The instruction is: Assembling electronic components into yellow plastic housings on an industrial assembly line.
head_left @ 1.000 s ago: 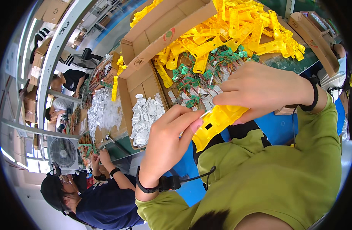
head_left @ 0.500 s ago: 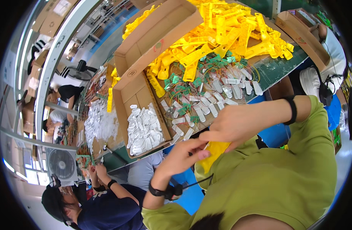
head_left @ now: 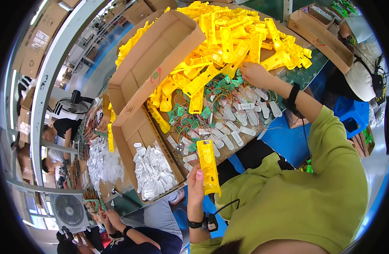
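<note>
My left hand (head_left: 196, 186) grips a long yellow plastic shell (head_left: 208, 165) by its side, upright in front of my chest, with its hollow, ribbed face showing. My right hand (head_left: 258, 76) reaches far across the table, fingers bent together and pointing down among the small green circuit boards (head_left: 224, 86) at the edge of the yellow pile. What its fingertips hold, if anything, is too small to make out. Thin coloured wires run from the boards to flat whitish oblong pieces (head_left: 229, 113) lying nearer me.
A large heap of yellow shells (head_left: 228, 44) covers the table's far side. Left stand an empty tilted cardboard box (head_left: 156, 55) and a cardboard tray (head_left: 126, 163) of white pieces (head_left: 154, 171). A co-worker's hands (head_left: 114, 220) work at lower left. A blue stool (head_left: 351, 114) stands right.
My right hand has left the yellow shell and stretched forward to the circuit boards. My left hand now holds the shell alone, turned upright. The whole view has shifted slightly.
</note>
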Demonstrator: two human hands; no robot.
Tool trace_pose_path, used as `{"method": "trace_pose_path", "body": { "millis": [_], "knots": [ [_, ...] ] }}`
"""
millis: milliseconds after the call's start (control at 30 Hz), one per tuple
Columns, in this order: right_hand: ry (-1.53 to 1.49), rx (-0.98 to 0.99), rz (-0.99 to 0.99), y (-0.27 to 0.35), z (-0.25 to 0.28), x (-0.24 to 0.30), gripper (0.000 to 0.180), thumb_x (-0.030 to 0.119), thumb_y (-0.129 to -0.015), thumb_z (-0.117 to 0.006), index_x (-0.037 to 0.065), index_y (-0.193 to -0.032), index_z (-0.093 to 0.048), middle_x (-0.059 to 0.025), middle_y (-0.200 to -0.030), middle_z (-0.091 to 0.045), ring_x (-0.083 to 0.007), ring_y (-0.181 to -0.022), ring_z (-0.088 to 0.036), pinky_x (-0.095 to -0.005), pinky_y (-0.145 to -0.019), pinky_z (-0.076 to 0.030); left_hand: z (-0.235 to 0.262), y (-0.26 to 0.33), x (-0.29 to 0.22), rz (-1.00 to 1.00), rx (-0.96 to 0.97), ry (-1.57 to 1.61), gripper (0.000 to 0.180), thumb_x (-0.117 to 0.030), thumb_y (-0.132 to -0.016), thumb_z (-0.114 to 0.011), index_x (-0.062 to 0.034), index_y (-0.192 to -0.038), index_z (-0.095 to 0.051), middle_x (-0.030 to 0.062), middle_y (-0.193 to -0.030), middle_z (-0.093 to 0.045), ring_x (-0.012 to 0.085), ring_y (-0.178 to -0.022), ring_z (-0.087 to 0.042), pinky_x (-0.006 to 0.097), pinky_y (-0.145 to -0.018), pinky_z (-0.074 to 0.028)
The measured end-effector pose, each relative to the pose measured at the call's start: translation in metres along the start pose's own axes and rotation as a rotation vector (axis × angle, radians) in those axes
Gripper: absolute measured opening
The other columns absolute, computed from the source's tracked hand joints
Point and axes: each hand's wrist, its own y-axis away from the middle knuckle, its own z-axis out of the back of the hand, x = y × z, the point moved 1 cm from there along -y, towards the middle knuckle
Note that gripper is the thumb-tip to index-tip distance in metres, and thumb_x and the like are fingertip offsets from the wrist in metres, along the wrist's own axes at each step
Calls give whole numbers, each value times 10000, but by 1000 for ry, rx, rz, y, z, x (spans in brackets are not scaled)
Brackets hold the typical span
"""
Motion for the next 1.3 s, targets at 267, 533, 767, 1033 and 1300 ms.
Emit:
{"method": "trace_pose_path", "body": {
  "millis": [267,533,767,1033,1300],
  "knots": [
    [-48,-151,120,4,10,7,81,88,-764,-493,43,-827,-470,-121,-756,-508,-307,-757,-512,-396,-636,-390,-17,-27,-16,0,-9,82,570,-529,-827,-403,7,-1019,-442,133,-760,-563,174,-615,-567,276,-553,-476],
    [-211,-252,24,-17,64,30,99,117,-837,-445,47,-900,-413,-159,-680,-510,-352,-658,-511,-429,-566,-394,-15,-52,-37,-119,32,153,494,-398,-794,-554,7,-1051,-435,87,-803,-548,166,-690,-565,281,-594,-469],
    [-35,-526,319,-35,127,61,86,121,-827,-472,63,-888,-452,-116,-709,-531,-303,-686,-537,-400,-584,-410,-28,-66,-84,-250,-149,-61,315,-180,-770,-625,3,-1004,-521,31,-835,-556,92,-758,-522,229,-682,-422],
    [-148,-547,695,13,177,153,195,82,-679,-560,58,-866,-514,-56,-762,-555,-218,-668,-533,-317,-592,-413,-63,-45,-158,-608,-117,61,308,-98,-726,-650,12,-987,-530,55,-881,-566,109,-766,-529,246,-705,-426],
    [-672,-280,589,23,174,176,96,157,-775,-569,67,-775,-536,-43,-688,-522,-217,-555,-496,-283,-496,-386,-62,-16,-151,-704,-13,44,251,-43,-706,-647,5,-918,-521,82,-867,-556,147,-778,-525,264,-708,-420]
  ]
}}
